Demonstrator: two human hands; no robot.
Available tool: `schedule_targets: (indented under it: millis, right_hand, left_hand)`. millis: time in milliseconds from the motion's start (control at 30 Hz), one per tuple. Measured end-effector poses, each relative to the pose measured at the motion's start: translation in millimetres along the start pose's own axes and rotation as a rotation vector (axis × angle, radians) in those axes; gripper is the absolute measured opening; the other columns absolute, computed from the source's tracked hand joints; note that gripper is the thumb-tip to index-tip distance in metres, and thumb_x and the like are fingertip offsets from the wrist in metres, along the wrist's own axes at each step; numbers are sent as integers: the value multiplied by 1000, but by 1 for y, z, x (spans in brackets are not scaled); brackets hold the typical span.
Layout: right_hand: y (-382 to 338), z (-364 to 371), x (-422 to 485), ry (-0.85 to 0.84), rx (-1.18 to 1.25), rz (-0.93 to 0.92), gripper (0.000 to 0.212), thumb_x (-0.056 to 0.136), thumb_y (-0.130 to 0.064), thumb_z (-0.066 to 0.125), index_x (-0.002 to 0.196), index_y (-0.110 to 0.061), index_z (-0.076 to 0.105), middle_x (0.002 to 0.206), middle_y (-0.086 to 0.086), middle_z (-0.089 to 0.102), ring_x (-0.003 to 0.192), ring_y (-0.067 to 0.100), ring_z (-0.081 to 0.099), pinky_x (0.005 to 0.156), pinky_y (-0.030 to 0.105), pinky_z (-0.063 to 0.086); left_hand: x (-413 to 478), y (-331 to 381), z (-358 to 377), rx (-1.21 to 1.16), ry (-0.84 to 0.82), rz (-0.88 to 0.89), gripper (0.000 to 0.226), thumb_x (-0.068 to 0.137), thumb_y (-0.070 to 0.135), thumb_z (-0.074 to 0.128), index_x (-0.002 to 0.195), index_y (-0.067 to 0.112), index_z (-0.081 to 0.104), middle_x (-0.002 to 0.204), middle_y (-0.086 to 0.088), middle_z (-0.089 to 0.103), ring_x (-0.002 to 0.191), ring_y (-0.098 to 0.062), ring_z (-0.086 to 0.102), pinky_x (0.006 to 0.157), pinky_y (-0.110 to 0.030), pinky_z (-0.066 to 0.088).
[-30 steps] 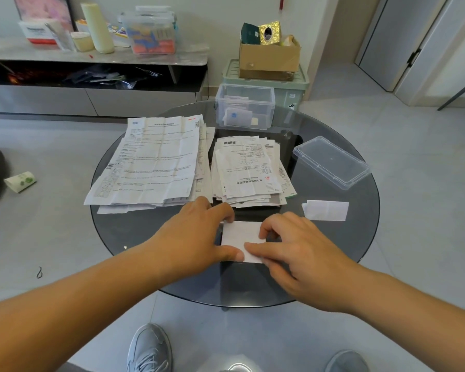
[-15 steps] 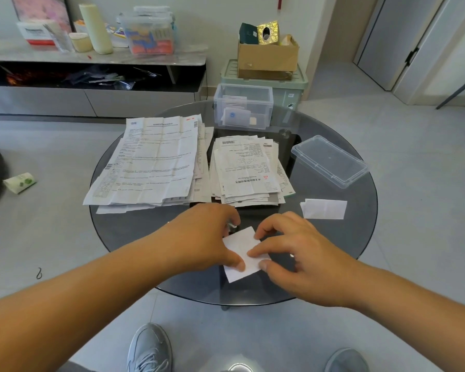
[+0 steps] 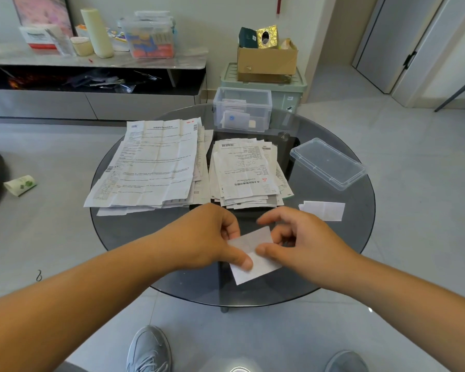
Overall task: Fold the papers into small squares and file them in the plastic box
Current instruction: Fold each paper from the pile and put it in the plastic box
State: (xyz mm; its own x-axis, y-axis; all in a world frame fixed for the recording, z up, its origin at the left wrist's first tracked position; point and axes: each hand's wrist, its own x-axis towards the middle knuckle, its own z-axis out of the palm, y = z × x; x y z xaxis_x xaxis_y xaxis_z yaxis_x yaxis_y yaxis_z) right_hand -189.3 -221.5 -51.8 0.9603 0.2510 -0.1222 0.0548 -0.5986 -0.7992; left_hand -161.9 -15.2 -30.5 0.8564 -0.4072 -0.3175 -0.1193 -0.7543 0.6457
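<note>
Papers cover round glass table on seemingly tiled grey floor.

The folded paper is plain white, and so is the folded slip. The large sheets are white with black print and barcodes; the smaller stack is white with black print and a small red mark. The round glass table is smoky dark grey. The plastic box and its lid are clear. Behind them are a pale green bin, a brown cardboard box and a gold patterned tissue box. The floor is pale grey; the shoe is grey.
</note>
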Motion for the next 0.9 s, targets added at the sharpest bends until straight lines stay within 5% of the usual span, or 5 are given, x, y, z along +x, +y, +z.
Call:
schedule_targets:
  millis: [100, 233, 500, 733, 900]
  right_hand:
    - [-5, -6, 0, 22, 166, 36, 6, 86, -21, 77, 85, -23, 72, 69, -10, 69, 64, 2, 62, 62, 16, 50]
    - [-7, -10, -2, 28, 239, 60, 3, 87, -23, 75, 89, -20, 75, 81, -2, 74, 74, 13, 68, 68, 23, 55]
    - [-1, -8, -2, 92, -11, -9, 22, 84, -27, 79, 95, -32, 62, 87, -16, 67, 83, 0, 62, 68, 14, 49]
    - [-8, -1, -17, -17, -538, -364, 47, 75, -74, 62, 106, -40, 52, 105, -23, 47, 100, 2, 40, 79, 16, 39]
    - [-1, 4, -22, -25, -557, -396, 28, 91, -54, 59, 110, -33, 58, 103, -18, 53, 94, 4, 43, 77, 19, 42]
  left_hand:
    - [-1, 1, -1, -190, -17, 13, 32, 64, 41, 92, 75, 23, 68, 63, 12, 63, 61, -3, 55, 58, -19, 42]
    - [-2, 5, -1, -379, -23, 33, 17, 86, 33, 78, 97, 22, 71, 86, -5, 74, 72, -7, 63, 63, -18, 46]
    - [-2, 5, 4, -350, 66, 38, 11, 91, 10, 69, 93, 18, 61, 71, -3, 62, 63, -12, 64, 61, -26, 55]
    - [-6, 7, 5, -418, 33, -111, 16, 93, 4, 65, 105, 12, 73, 89, -7, 74, 67, -18, 75, 64, -20, 57]
    - [-11, 8, 0, -543, -117, -201, 12, 96, 11, 65, 99, 8, 76, 86, -12, 77, 78, -21, 76, 75, -26, 61]
